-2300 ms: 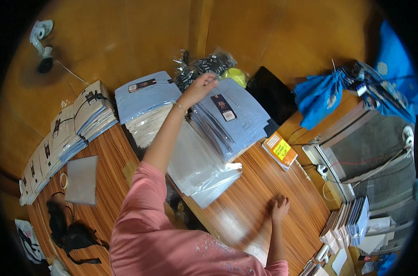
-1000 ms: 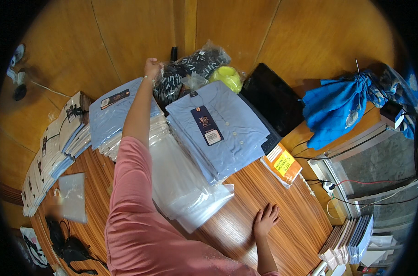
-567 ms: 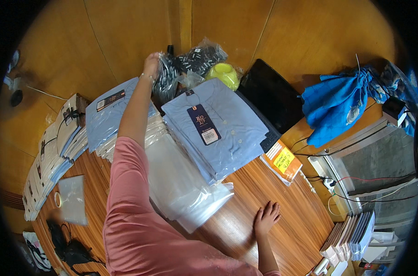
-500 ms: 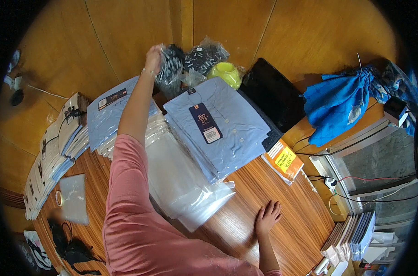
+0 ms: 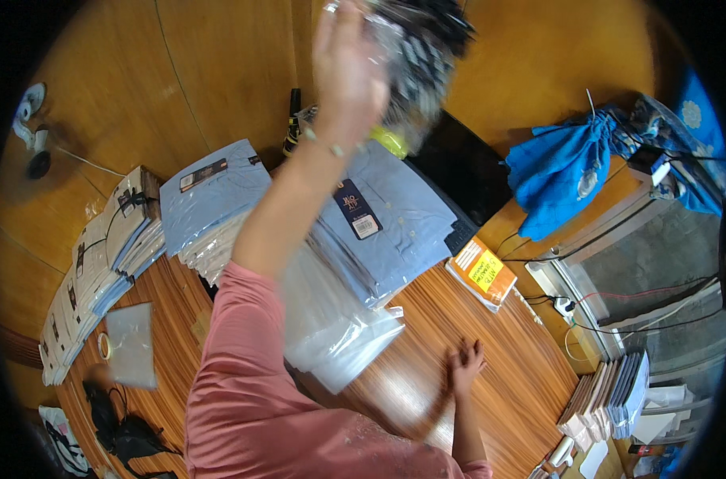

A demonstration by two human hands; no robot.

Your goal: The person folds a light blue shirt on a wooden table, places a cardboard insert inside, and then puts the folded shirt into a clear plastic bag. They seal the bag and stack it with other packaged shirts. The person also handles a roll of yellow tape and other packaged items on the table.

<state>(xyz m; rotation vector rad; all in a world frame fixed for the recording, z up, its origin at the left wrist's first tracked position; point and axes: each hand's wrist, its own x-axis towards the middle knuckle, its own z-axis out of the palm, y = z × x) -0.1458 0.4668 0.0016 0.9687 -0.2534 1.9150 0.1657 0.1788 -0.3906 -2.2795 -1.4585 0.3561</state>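
Observation:
My left hand (image 5: 351,80), smeared by motion, is raised at the top of the view, gripping a clear plastic bag (image 5: 423,76) full of small black and white pieces. Below the bag lies a stack of folded light-blue shirts (image 5: 403,211) in clear wrapping, a dark hang tag (image 5: 355,209) on the top one. My left forearm crosses over a pile of clear plastic sleeves (image 5: 339,339). On the wooden table (image 5: 403,399) rests my right hand (image 5: 465,369), its fingers apart and nothing in it.
Further wrapped shirt stacks (image 5: 215,180) curve along the left. Behind the blue shirts are a black screen (image 5: 466,172) and a partly hidden yellow-green object (image 5: 391,142). An orange packet (image 5: 482,271) lies to the right. A tape roll (image 5: 104,346) sits by a clear sleeve (image 5: 131,351).
My left hand has lifted the bag from beside the wall, bringing it up and to the right over the shirts. My right hand stays on the table, nearly in place.

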